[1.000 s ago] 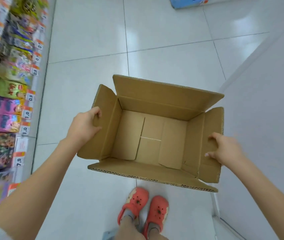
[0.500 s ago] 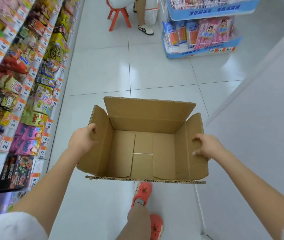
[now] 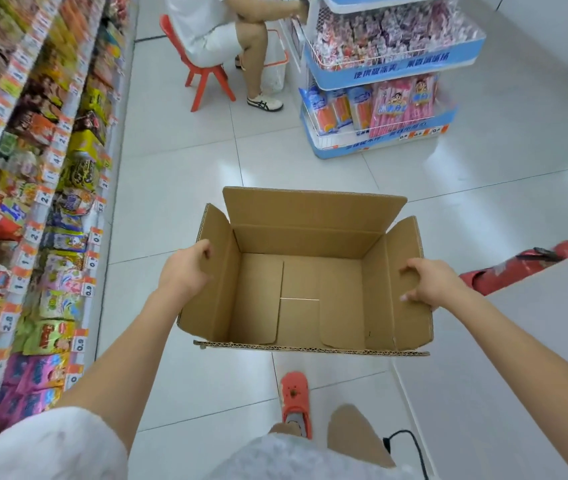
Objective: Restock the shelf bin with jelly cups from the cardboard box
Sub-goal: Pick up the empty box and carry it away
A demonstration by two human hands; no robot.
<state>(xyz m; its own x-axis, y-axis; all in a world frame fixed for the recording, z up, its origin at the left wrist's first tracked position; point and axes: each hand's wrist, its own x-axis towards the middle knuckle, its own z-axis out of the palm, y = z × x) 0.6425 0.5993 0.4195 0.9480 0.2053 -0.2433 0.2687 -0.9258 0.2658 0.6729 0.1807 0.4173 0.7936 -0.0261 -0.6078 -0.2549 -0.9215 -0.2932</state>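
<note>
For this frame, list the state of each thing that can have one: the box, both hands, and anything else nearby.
Cardboard box: flaps open, empty inside, held off the floor.
Left hand: grips the box's left flap.
Right hand: grips the box's right flap.
Red stool: upright, with a person seated on it.
Blue display rack: stocked with packets.
Wall shelves: full of snack packs.

The snack shelves [image 3: 26, 188] on the left are blurred past reading and run off the frame, the seated person [image 3: 213, 32] is cut off at the top edge, and a red patterned object [image 3: 525, 271], possibly a bag, is half hidden behind the white counter [image 3: 518, 341].
</note>
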